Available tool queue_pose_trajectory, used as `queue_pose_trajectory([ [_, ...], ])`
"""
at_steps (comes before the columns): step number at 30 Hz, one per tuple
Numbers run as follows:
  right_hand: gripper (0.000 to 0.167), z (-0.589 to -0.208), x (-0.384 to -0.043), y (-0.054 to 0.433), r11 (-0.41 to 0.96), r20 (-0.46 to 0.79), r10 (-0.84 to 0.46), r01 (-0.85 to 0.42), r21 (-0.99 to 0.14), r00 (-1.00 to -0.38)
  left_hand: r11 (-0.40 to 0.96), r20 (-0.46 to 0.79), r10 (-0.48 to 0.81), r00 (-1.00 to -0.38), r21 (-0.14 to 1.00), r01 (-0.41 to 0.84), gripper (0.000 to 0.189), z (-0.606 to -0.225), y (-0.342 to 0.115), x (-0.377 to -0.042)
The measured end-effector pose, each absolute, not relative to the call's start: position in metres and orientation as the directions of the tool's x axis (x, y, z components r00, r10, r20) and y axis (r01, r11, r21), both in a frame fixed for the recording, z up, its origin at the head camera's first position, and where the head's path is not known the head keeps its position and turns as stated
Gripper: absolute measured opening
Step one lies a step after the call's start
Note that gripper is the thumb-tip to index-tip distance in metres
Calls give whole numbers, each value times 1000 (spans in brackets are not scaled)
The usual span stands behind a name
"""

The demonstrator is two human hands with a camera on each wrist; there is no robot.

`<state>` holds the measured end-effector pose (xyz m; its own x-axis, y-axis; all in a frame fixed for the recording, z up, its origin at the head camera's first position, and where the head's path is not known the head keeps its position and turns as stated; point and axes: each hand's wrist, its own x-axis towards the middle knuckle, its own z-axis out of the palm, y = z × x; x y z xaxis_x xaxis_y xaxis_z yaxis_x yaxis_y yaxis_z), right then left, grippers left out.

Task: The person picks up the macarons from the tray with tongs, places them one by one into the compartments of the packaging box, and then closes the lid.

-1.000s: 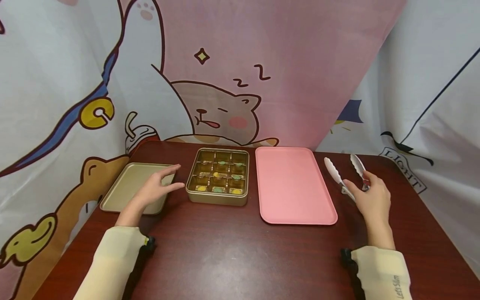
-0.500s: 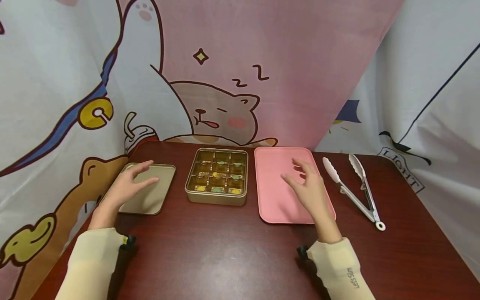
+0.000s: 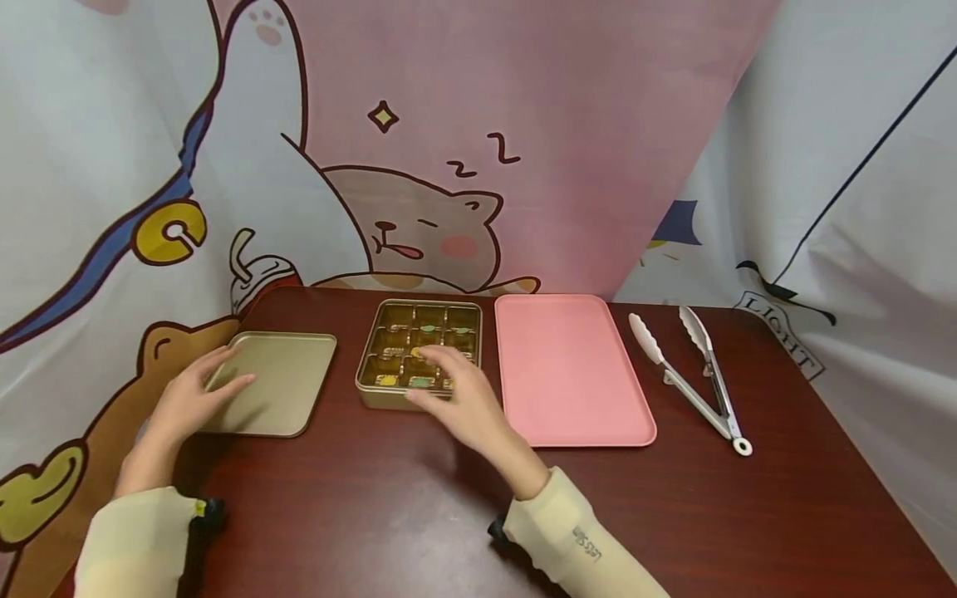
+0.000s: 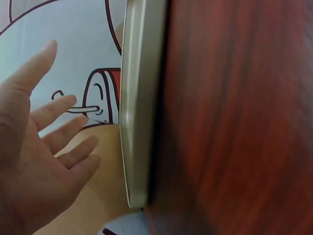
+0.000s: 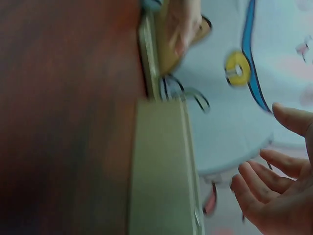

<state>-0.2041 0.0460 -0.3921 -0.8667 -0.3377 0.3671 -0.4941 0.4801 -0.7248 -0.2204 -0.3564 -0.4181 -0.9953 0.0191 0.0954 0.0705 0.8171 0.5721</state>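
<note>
My left hand (image 3: 188, 397) hovers at the left edge of a flat gold lid (image 3: 284, 386), fingers spread and holding nothing. In the left wrist view the lid's rim (image 4: 137, 107) runs beside those open fingers. My right hand (image 3: 467, 403) is over the front right part of a square gold tin (image 3: 389, 399), thumb and fingers apart and nothing between them. The tin has a gold divided insert with small yellow and green pieces in several compartments; some compartments are covered by the right hand. The tin's side wall (image 5: 164, 166) shows in the right wrist view.
A pink tray (image 3: 571, 374) lies right of the tin. Farther right, metal tongs (image 3: 699, 390) with white tips lie spread on the dark red wooden table (image 3: 359, 515). A printed cartoon curtain (image 3: 583, 149) hangs behind and at both sides.
My right hand has let go of the tongs and swung left across the pink tray to the tin. The left hand has moved left from beside the tin to the lid's left edge.
</note>
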Motion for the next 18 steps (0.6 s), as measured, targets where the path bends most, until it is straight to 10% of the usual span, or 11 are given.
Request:
queue_pose_trajectory([
  [9,59,-413,-185,-13,460,222,-564,-526,-716,-795,838,-47,-35,-998,543,-55,83,-425,-370,-214],
  [18,73,-443,-192,-51,401,-40,-606,-261,-878,-795,875,-44,-70,-997,477,-82,76,-427,-378,-209],
])
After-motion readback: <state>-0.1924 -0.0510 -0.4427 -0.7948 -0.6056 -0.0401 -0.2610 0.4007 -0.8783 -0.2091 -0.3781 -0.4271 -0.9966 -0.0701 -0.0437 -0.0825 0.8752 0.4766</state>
